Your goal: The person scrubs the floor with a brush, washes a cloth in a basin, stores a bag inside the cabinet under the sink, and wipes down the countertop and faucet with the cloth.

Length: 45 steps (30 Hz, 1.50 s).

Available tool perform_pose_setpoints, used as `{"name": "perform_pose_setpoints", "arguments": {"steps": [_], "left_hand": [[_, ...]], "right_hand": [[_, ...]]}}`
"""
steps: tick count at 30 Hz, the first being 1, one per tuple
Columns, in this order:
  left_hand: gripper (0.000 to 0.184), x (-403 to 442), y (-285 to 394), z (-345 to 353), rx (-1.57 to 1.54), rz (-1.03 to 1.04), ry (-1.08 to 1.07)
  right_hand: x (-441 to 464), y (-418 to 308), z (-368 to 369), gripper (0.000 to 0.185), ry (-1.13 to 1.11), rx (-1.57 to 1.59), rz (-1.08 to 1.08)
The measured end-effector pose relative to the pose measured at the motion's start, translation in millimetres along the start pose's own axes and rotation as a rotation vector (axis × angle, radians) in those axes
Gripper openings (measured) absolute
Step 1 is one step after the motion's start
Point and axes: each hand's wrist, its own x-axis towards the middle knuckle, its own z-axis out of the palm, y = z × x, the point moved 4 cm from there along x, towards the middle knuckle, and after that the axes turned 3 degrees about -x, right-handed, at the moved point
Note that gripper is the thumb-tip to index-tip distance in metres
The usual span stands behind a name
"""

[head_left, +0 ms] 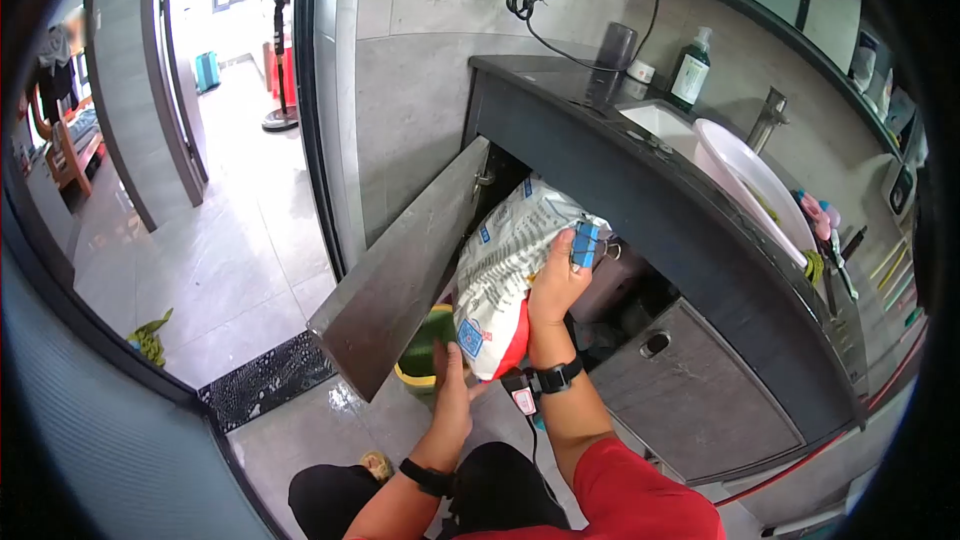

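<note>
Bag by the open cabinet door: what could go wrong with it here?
The bag might slip: the right hand grips its clipped end, while the left hand is open near the low end. The blue clip could come loose and let the bag open. The bag could also catch on the open cabinet door close beside it.

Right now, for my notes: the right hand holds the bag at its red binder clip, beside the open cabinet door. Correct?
No: the binder clip is blue, not red, the head view shows. The right hand holds the bag, beside the open cabinet door.
</note>
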Motion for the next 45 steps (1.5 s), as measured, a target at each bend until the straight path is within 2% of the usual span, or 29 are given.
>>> {"name": "perform_pose_setpoints", "arguments": {"steps": [1, 3, 5, 9, 12, 14, 18, 20, 22, 23, 25, 27, 30, 31, 32, 35, 36, 38, 39, 40, 42, 44, 45], "left_hand": [[0.056, 10.3, -0.1, 1.8, 0.002, -0.007, -0.01], [0.056, 25.1, 15.7, 27.0, -0.413, 0.004, -0.358], [0.053, 45.1, -1.0, 17.5, -0.428, -0.024, -0.348], [0.048, 61.1, -10.5, 15.7, -0.466, -0.045, -0.379], [0.049, 95.0, -21.8, 2.7, -0.457, -0.078, -0.436], [0.051, 114.0, -20.3, -0.8, -0.341, -0.045, -0.56], [0.056, 130.3, -12.6, 20.3, -0.304, 0.048, -0.702], [0.065, 140.6, -12.0, 30.4, -0.346, 0.035, -0.623], [0.062, 180.1, -42.4, 22.0, -0.429, -0.036, -0.671], [0.059, 186.6, -43.5, 23.0, -0.423, -0.131, -0.594], [0.058, 192.7, -37.9, 28.1, -0.484, -0.148, -0.544], [0.055, 205.1, -31.0, 32.6, -0.555, -0.222, -0.428], [0.055, 194.8, -15.0, 38.8, -0.557, -0.293, -0.394], [0.055, 185.9, -4.4, 43.7, -0.474, -0.16, -0.338], [0.055, 189.9, -8.9, 43.6, -0.467, -0.167, -0.34], [0.051, 235.9, -31.5, 47.7, -0.562, 0.029, -0.389], [0.051, 236.1, -30.6, 53.9, -0.553, 0.02, -0.408], [0.041, 238.8, -28.2, 53.0, -0.365, 0.118, -0.123], [0.041, 231.6, -23.1, 57.0, -0.327, 0.196, -0.082], [0.048, 218.8, -21.0, 55.6, -0.237, 0.273, -0.073], [0.058, 178.8, -25.1, 56.5, -0.024, 0.64, -0.023], [0.075, 164.6, -38.5, 57.3, 0.485, 0.894, -0.12], [0.078, 162.2, -40.0, 56.9, 0.599, 0.942, -0.134]], "right_hand": [[-2.6, 0.3, -0.9, 0.02, 0.016, 0.014, 0.024], [-5.3, -2.1, -2.9, 0.02, 0.005, 0.001, 0.052], [-11.0, -6.1, -8.1, 0.021, -0.049, -0.025, 0.134], [-25.6, -15.6, -7.6, 0.019, -0.086, -0.042, 0.063], [-35.5, -19.7, -6.1, 0.02, 0.003, 0.038, 0.077], [-38.5, -20.1, -4.5, 0.034, -0.028, 0.024, 0.086], [-38.0, -19.6, 1.0, 0.036, -0.047, 0.116, 0.085], [-31.5, 0.2, -8.6, 0.029, -0.028, 0.071, 0.006], [-33.0, 18.3, -15.6, 0.023, -0.045, 0.055, 0.001], [-34.9, 24.2, -15.3, 0.019, -0.012, 0.008, 0.004], [-40.0, 36.6, -20.8, 0.016, -0.038, -0.064, 0.008], [-43.0, 43.3, -21.6, 0.015, -0.035, -0.107, -0.024], [-45.8, 44.9, -25.4, 0.019, 0.1, -0.155, -0.124], [-42.4, 45.3, -23.4, 0.021, 0.062, -0.158, -0.086], [-38.5, 46.1, -19.8, 0.024, 0.028, -0.156, -0.048], [-20.0, 59.5, -4.9, 0.025, 0.015, -0.209, 0.027], [-11.8, 70.7, -1.3, 0.025, 0.025, -0.23, 0.068], [8.0, 83.3, 9.6, 0.022, 0.012, -0.277, -0.059], [13.9, 95.3, 10.8, 0.018, -0.001, -0.378, -0.056], [20.4, 106.6, 14.2, 0.016, 0.009, -0.434, -0.148], [20.1, 111.4, 20.6, 0.019, -0.045, -0.6, -0.151], [20.4, 107.9, 21.1, 0.023, -0.093, -0.554, -0.091], [19.0, 95.7, 20.3, 0.026, -0.156, -0.566, -0.104]]}}
